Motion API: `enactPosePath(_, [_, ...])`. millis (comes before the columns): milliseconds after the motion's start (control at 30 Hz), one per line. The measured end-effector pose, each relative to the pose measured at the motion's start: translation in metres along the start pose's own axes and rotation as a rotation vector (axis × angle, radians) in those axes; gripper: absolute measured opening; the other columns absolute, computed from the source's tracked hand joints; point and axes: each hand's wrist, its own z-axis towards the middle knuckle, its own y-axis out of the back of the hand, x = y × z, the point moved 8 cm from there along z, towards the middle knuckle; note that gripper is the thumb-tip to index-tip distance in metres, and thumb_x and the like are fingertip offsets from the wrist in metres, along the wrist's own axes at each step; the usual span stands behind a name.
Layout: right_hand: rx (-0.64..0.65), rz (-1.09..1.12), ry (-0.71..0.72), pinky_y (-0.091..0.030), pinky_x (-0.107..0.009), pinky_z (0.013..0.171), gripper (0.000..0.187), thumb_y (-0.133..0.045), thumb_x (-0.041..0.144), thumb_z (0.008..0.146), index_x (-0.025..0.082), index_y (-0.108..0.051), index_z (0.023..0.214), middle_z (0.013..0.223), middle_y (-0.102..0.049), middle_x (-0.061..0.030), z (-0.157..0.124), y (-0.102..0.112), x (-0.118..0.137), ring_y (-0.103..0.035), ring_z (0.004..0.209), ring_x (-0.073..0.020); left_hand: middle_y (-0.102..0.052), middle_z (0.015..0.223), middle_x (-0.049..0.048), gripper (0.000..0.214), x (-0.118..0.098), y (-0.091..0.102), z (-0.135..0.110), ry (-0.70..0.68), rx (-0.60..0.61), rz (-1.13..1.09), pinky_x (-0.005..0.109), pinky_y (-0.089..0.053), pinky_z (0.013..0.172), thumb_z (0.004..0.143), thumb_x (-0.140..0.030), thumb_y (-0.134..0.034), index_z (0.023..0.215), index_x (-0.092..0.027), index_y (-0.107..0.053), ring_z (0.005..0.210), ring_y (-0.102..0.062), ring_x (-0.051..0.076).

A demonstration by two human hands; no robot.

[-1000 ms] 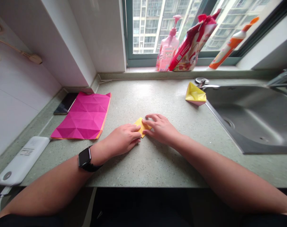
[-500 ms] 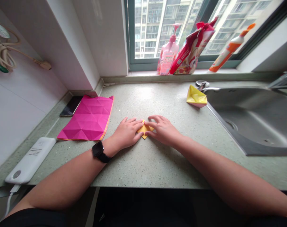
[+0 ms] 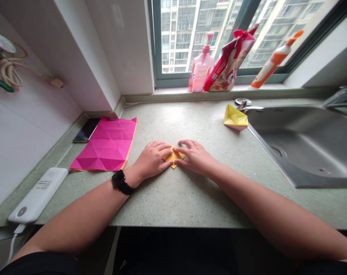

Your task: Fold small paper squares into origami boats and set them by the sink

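Note:
A small folded yellow paper lies flat on the counter, its point toward me. My left hand, with a black watch at the wrist, covers the paper's left corner, thumb near the lower edge and fingertips on top. From the other side, my right hand holds the right part with index finger and thumb, its other fingers curved and raised off the paper. Parts of the paper's corners are hidden under my fingers.
Creased magenta paper sheets overlap a phone at left, near a white power bank. A yellow folded paper box stands by the steel sink. A pink pump bottle, red bag and orange-white bottle line the windowsill.
My left fingers and thumb have drawn slightly left, so more of the yellow paper's left side shows. My right hand stays almost the same. The whole view has shifted slightly.

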Motion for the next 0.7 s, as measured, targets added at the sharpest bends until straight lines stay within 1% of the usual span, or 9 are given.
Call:
enactPosePath(100, [0.004,0.007,0.001,-0.05,-0.057,0.121,0.045,-0.08,0.049,0.1,0.033,-0.076,0.142,0.151,-0.067,-0.0128,0.0002,-0.0002,-0.0003,-0.06,0.142,-0.0363,-0.078,0.13,0.0082,0.015,-0.0023,0.0017,0.0007,-0.036,-0.019,-0.027,0.049,-0.05,0.115,0.105,-0.036,-0.073,0.104,-0.022,-0.078,0.122,-0.069,0.027])
enactPosePath(233, [-0.003,0.007,0.008,-0.05,-0.058,0.121,0.043,-0.08,0.049,0.1,0.035,-0.077,0.141,0.151,-0.067,-0.0118,-0.0003,-0.0001,-0.0007,-0.059,0.142,-0.0366,-0.079,0.115,0.0054,0.018,-0.0041,0.0036,0.0006,-0.048,-0.028,-0.048,0.045,-0.053,0.107,0.106,-0.036,-0.073,0.095,-0.023,-0.078,0.11,-0.07,0.025])
enactPosePath(367, [0.007,0.007,0.011,-0.05,-0.057,0.121,0.045,-0.079,0.051,0.1,0.034,-0.076,0.142,0.153,-0.066,-0.0124,-0.0008,-0.0007,-0.0013,-0.058,0.143,-0.0368,-0.08,0.112,0.0047,0.016,-0.0056,0.0034,0.0005,-0.053,-0.007,-0.064,0.041,-0.054,0.1,0.107,-0.032,-0.07,0.097,-0.023,-0.079,0.101,-0.071,0.022])
enactPosePath(533, [0.002,0.011,0.013,-0.05,-0.059,0.121,0.044,-0.079,0.051,0.1,0.036,-0.076,0.141,0.153,-0.067,-0.0112,-0.001,-0.0012,-0.0023,-0.058,0.143,-0.0375,-0.081,0.117,0.0056,0.014,-0.0052,0.0032,-0.0003,-0.04,-0.005,-0.072,0.04,-0.056,0.099,0.108,-0.03,-0.068,0.108,-0.025,-0.081,0.106,-0.073,0.023])
enactPosePath(700, [0.009,0.005,0.009,-0.049,-0.059,0.121,0.045,-0.078,0.052,0.101,0.035,-0.076,0.142,0.153,-0.066,-0.012,-0.0008,-0.0014,-0.002,-0.058,0.144,-0.0374,-0.08,0.116,0.005,0.016,-0.006,0.0015,-0.0019,-0.067,-0.002,-0.073,0.04,-0.055,0.097,0.109,-0.033,-0.067,0.109,-0.026,-0.081,0.105,-0.072,0.023])
